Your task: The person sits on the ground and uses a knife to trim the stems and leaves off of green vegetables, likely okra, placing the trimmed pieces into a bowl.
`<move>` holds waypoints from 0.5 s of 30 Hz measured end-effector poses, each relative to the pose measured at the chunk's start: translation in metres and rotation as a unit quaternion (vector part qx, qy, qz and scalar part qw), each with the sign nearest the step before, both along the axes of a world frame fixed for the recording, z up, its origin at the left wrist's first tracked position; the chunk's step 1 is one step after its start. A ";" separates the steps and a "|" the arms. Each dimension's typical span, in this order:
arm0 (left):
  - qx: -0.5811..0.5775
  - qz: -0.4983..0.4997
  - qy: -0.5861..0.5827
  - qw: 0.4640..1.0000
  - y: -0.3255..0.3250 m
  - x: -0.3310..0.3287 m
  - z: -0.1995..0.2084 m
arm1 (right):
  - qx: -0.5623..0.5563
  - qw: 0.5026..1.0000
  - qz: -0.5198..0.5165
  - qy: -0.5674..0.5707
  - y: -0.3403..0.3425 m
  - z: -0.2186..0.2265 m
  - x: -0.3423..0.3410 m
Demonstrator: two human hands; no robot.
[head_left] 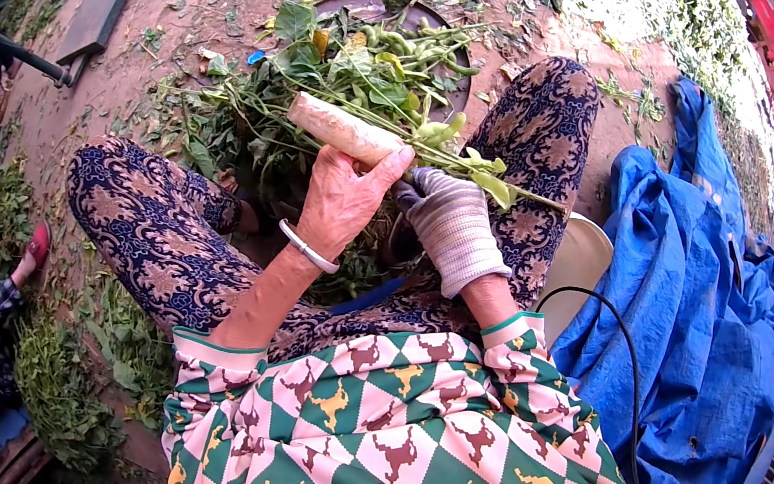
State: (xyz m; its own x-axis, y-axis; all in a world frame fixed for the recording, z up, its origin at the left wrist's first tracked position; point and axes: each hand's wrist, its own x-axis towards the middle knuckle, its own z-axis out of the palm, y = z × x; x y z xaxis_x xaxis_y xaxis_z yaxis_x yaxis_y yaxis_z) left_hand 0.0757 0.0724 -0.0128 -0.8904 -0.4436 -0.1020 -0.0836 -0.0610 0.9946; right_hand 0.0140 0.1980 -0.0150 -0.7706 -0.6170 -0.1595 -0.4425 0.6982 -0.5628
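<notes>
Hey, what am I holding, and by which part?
Your left hand grips a pale cylindrical piece near its right end; I can't tell what, if anything, the gloved right hand holds.

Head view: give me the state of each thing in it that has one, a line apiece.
Left hand: bare, closed around pale cylinder
Pale cylinder: gripped, slanted
Right hand: gloved, grip unclear
Green pods: heaped
Round tray: partly covered
Blue tarp: crumpled

Bean plants [386, 90] lie before you, partly on a tray [359, 4] — tarpaulin [679, 319] to your right, leaf heap [61, 383] left.
</notes>
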 end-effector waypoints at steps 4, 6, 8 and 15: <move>-0.024 0.011 0.014 1.000 -0.002 -0.001 0.003 | -0.072 0.987 -0.045 -0.133 -0.001 0.004 0.000; -0.025 0.004 0.015 1.000 -0.002 -0.003 0.003 | -0.086 0.915 -0.147 -0.365 -0.003 0.018 -0.001; -0.048 -0.001 0.008 0.999 -0.002 -0.003 0.000 | -0.073 0.932 -0.132 -0.329 -0.002 0.014 -0.003; -0.179 0.002 0.002 0.984 0.007 0.000 0.007 | -0.089 0.989 -0.045 -0.111 0.002 -0.018 0.000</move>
